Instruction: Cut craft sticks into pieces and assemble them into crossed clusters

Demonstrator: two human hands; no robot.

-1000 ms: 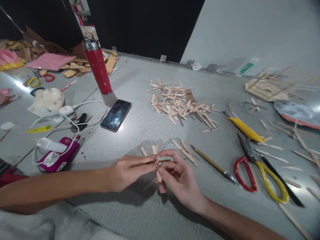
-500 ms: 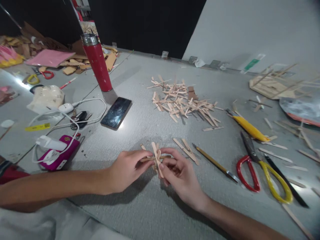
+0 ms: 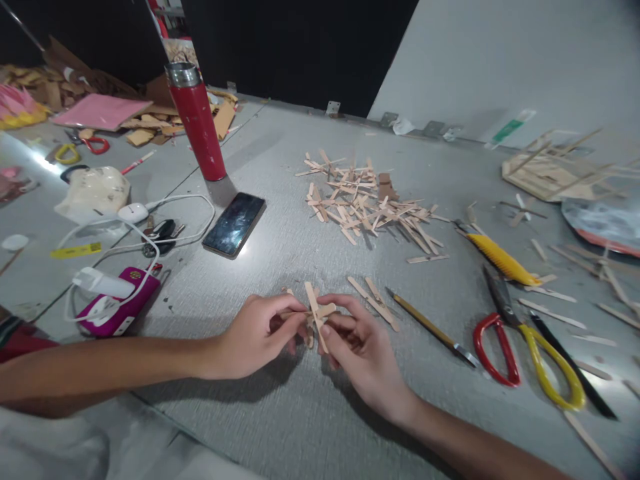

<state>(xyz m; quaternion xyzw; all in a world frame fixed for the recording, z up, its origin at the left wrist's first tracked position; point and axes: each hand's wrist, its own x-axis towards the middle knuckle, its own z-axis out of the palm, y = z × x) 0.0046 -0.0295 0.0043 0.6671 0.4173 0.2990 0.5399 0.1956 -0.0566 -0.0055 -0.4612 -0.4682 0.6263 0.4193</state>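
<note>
Both my hands meet low in the middle of the grey table (image 3: 280,413). My left hand (image 3: 255,333) is closed, its fingertips pinching a small cross of wooden sticks (image 3: 316,313). My right hand (image 3: 357,350) pinches the same cross from the right, thumb on top. Two loose flat sticks (image 3: 375,301) lie just right of the hands. A big heap of cut wooden sticks (image 3: 367,203) lies further back.
A pencil (image 3: 430,327), red-and-yellow scissors (image 3: 525,340) and a yellow craft knife (image 3: 495,257) lie to the right. A phone (image 3: 234,224), red flask (image 3: 197,121), white cables and a magenta box (image 3: 117,308) sit left. A stick model (image 3: 545,170) stands far right.
My left fingers have curled from stretched out into a pinch. The stick cross has turned slightly between both hands. The view shifted a little.
</note>
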